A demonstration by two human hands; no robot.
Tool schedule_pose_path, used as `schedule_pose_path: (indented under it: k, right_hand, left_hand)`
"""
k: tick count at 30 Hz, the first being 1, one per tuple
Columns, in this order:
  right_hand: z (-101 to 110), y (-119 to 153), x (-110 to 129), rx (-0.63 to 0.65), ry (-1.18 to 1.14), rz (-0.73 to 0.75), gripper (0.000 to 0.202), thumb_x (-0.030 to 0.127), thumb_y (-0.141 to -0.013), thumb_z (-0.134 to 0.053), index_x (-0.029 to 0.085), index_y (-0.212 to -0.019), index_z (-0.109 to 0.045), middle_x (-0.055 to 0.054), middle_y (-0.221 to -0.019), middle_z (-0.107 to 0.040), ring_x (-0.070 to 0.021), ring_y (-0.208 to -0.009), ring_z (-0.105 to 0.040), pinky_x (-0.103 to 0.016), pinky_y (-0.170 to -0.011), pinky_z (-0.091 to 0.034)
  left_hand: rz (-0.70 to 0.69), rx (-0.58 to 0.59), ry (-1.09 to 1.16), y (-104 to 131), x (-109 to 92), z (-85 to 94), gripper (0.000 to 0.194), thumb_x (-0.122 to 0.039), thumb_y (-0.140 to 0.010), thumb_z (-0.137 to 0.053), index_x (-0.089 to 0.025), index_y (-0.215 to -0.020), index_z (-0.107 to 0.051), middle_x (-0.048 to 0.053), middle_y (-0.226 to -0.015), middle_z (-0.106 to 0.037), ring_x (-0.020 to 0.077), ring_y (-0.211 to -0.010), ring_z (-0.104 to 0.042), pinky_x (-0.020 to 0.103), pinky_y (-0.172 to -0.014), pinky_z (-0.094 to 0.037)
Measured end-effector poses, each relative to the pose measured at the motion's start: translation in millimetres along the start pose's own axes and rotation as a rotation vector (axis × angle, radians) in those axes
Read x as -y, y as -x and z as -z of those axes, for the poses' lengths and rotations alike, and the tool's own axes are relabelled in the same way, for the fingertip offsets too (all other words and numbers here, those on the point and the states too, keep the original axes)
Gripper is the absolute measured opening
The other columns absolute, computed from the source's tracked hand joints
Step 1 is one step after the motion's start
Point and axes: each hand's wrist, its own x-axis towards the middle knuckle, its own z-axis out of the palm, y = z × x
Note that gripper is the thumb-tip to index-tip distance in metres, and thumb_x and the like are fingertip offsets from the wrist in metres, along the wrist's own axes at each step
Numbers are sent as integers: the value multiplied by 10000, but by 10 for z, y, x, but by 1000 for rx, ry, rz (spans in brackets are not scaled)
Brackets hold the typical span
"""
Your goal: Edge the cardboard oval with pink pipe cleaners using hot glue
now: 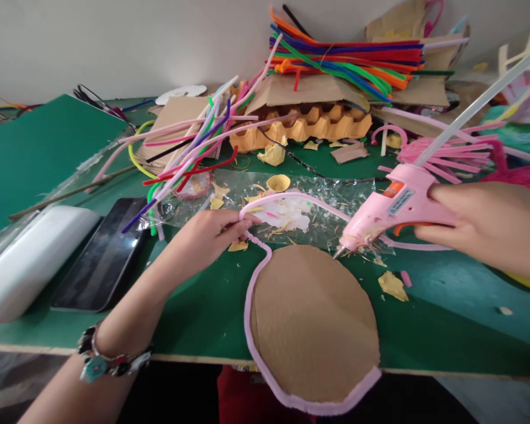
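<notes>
A round piece of brown cardboard [313,324] lies at the front edge of the table and juts past it. Along its left and lower rim runs a pink pipe cleaner [248,318], whose loose part loops up and to the right. My left hand [216,232] pinches this pipe cleaner above the cardboard's upper left. A pink hot glue gun [384,206] is in my right hand [490,227], fingers wrapped round its handle near the orange trigger. Its nozzle points down at the cardboard's upper right rim; whether they touch I cannot tell. A long glue stick [481,106] sticks out behind.
Clear plastic with scraps and dried glue [291,215] lies behind the cardboard. To the left are a phone [103,259] and a white power bank [39,253]. Loose pipe cleaners [194,141], an egg carton [300,126] and a pipe cleaner bundle [344,56] stand at the back.
</notes>
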Motion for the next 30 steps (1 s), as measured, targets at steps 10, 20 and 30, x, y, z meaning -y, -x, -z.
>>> schedule_pose_path:
  k: [10, 20, 30]
  right_hand:
    - [13, 3, -62, 5, -49, 44, 649, 825, -648, -142, 226, -462, -308, 22, -426, -334, -104, -361, -274, -276, -422, -186]
    - [11, 34, -117, 74, -77, 39, 658, 836, -631, -138, 235, -477, -359, 11, -438, -362, -118, -378, -308, -277, -408, -185]
    - [61, 25, -88, 134, -114, 41, 669, 857, -598, -108, 239, -435, -306, 15, -380, -335, -116, -339, -295, -277, -386, -181]
  left_hand:
    - [-7, -10, -14, 2, 2, -1, 335, -367, -854, -396, -221, -988, -666, -6, -719, -678, 111, -629, -581, 202, -615, -414]
    - [-8, -11, -39, 5, -16, 0, 337, -371, -854, -392, -220, -976, -668, -5, -712, -677, 111, -599, -565, 196, -590, -412]
    - [0, -9, -28, 1, -12, -1, 352, -377, -859, -387, -204, -983, -668, -2, -693, -663, 106, -598, -548, 197, -572, -386]
